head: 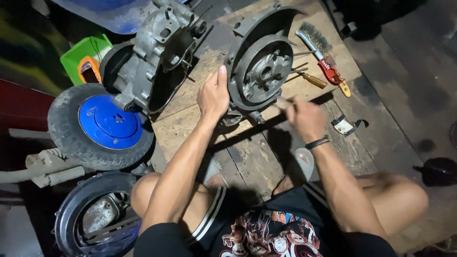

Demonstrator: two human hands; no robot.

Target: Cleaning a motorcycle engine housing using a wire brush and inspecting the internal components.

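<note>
Right hand (pixel 304 116) motion-blurred, closed around a thin tool handle; tool itself can't be made out. Left hand (pixel 213 95) fingers spread flat, pressed on the left rim of the round engine cover (pixel 259 66), which stands tilted on the wooden board (pixel 247 152), mid-board. Just past it toward the far right corner: screwdriver (pixel 312 78), then wire brush (pixel 320 52) with red handle. Off the board's left edge: engine casing (pixel 152 57), blue-hubbed wheel (pixel 102 123).
</note>
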